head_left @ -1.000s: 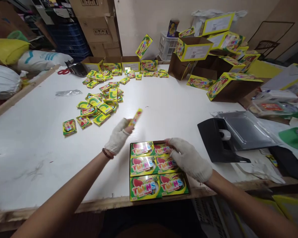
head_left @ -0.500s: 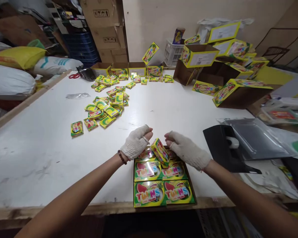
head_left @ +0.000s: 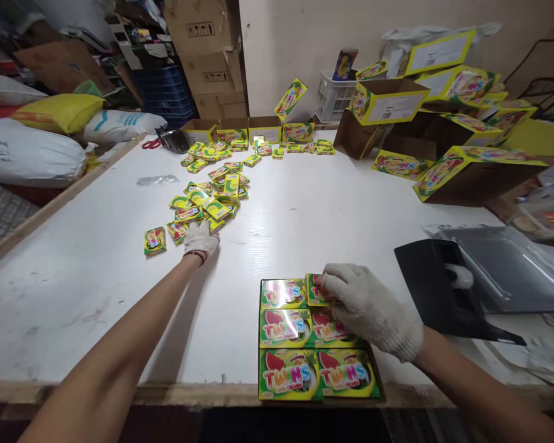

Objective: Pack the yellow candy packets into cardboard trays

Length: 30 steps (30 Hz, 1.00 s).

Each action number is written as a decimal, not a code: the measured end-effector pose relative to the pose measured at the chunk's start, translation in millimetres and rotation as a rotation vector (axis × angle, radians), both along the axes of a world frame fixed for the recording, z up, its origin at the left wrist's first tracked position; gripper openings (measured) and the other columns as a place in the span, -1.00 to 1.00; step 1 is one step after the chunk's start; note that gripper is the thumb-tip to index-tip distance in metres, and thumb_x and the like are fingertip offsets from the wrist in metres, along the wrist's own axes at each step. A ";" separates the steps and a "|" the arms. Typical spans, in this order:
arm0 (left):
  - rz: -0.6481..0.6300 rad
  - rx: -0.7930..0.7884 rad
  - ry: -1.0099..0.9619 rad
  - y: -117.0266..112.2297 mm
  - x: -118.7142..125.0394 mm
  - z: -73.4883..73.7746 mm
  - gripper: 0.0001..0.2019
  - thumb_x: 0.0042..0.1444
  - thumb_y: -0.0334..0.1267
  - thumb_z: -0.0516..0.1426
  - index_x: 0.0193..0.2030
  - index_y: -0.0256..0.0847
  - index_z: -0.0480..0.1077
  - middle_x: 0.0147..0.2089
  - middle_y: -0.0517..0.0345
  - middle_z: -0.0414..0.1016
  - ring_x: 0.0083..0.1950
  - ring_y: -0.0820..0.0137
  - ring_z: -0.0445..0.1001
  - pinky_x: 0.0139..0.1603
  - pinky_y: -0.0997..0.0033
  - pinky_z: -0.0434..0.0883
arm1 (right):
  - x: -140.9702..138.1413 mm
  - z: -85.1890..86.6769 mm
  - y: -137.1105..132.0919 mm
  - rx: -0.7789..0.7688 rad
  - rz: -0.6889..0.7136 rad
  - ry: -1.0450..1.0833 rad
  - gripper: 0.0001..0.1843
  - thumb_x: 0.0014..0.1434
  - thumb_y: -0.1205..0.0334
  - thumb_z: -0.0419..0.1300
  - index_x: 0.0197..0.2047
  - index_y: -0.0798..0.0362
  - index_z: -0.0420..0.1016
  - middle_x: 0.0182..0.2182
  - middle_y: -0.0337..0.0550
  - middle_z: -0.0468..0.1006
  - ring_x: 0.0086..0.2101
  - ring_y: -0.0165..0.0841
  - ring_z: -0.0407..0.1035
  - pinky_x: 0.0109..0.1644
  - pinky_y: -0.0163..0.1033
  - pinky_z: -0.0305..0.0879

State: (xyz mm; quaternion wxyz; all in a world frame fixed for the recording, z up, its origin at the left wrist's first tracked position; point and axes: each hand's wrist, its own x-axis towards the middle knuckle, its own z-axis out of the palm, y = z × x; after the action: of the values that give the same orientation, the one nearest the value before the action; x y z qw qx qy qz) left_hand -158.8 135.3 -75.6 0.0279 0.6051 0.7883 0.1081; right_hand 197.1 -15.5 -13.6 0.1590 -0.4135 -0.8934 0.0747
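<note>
L hand (head_left: 200, 239): gloved, stretched out to near edge of loose pile of small yellow-green packs (head_left: 210, 187), fingers curled down on a pack; can't tell if it's gripped yet.
R hand (head_left: 368, 304): gloved, fingers flat, pressing the far-right pack in the carton tray (head_left: 318, 335).
Tray: at near table edge, touching R hand; top layer shows 6 "Twins" packs, 2 cols x 3 rows, looks full.
Left to do: approx. 30+ packs loose on white table (head_left: 96, 277); more by open display boxes (head_left: 240, 130) at far edge.
Beside: black tape dispenser (head_left: 436, 289) right of tray, untouched.
</note>
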 end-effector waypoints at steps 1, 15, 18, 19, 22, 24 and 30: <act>-0.009 -0.013 0.007 0.5 -4.5 -1.9 -0.61 0.10 -0.13 0.09 0.05 -0.22 0.35 0.06 -0.25 0.30 0.08 -0.10 0.31 0.00 0.01 0.31 | 2.8 -3.1 -0.1 0.038 0.017 -0.014 -0.67 0.06 0.51 0.10 -0.08 0.15 0.44 -0.24 0.00 0.47 -0.26 -0.24 0.31 -0.17 -0.13 0.29; -0.130 0.117 -0.574 -110.9 29.4 -12.4 -0.64 0.10 -0.01 0.11 -0.07 -0.20 0.32 -0.11 0.00 0.46 -0.07 0.19 0.44 -0.05 0.21 0.39 | 4.6 -9.4 -10.2 0.044 -0.063 -0.060 -0.65 0.00 0.51 0.04 -0.15 0.14 0.48 -0.31 -0.03 0.42 -0.31 -0.25 0.26 -0.25 -0.17 0.24; -0.156 0.225 -1.104 -148.5 70.6 15.5 -0.54 0.07 0.03 0.18 0.03 -0.16 0.25 -0.03 0.03 0.47 -0.04 0.26 0.47 -0.07 0.29 0.44 | 10.0 1.0 -9.3 0.105 -0.056 0.074 -0.61 0.04 0.45 0.07 -0.04 0.14 0.46 -0.27 -0.02 0.44 -0.28 -0.24 0.28 -0.21 -0.16 0.26; -0.194 0.222 -1.238 -159.6 86.7 25.4 -0.53 0.09 0.03 0.18 0.06 -0.14 0.24 0.01 0.03 0.46 -0.03 0.27 0.47 -0.06 0.29 0.45 | 11.2 4.0 -9.0 0.127 -0.063 0.090 -0.61 0.05 0.44 0.06 -0.03 0.15 0.46 -0.28 -0.02 0.43 -0.29 -0.25 0.28 -0.23 -0.17 0.25; -0.320 0.099 -1.551 -183.7 129.4 45.7 -0.57 0.16 0.02 0.14 0.09 -0.11 0.23 0.08 0.01 0.45 0.01 0.26 0.49 -0.02 0.25 0.47 | 9.3 5.3 -7.7 0.130 -0.054 -0.032 -0.71 0.08 0.46 0.05 -0.18 0.14 0.52 -0.39 -0.07 0.38 -0.38 -0.30 0.21 -0.32 -0.21 0.17; -0.350 0.032 -1.593 -191.8 145.3 48.4 -0.60 0.20 -0.01 0.12 0.10 -0.12 0.24 0.08 0.01 0.45 0.04 0.25 0.49 0.01 0.24 0.47 | 5.2 -1.9 -6.1 0.104 -0.023 -0.107 -0.77 0.10 0.45 0.07 -0.26 0.12 0.53 -0.38 -0.07 0.40 -0.37 -0.30 0.22 -0.30 -0.21 0.17; -0.350 0.109 -1.392 -200.6 143.0 31.3 -0.58 0.20 -0.08 0.15 0.16 -0.09 0.22 0.15 0.02 0.41 0.18 0.20 0.40 0.16 0.18 0.41 | 14.5 -26.8 3.3 0.004 0.170 0.151 -0.80 0.23 0.36 0.08 -0.13 0.10 0.50 -0.13 0.02 0.48 -0.14 -0.25 0.35 -0.06 -0.11 0.34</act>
State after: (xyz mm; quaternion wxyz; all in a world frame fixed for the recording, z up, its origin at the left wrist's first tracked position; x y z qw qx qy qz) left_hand -15.8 -65.3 -44.3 0.5105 0.5139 0.4726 0.5020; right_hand 211.6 -12.3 -40.5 0.2195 -0.3291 -0.9109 0.1170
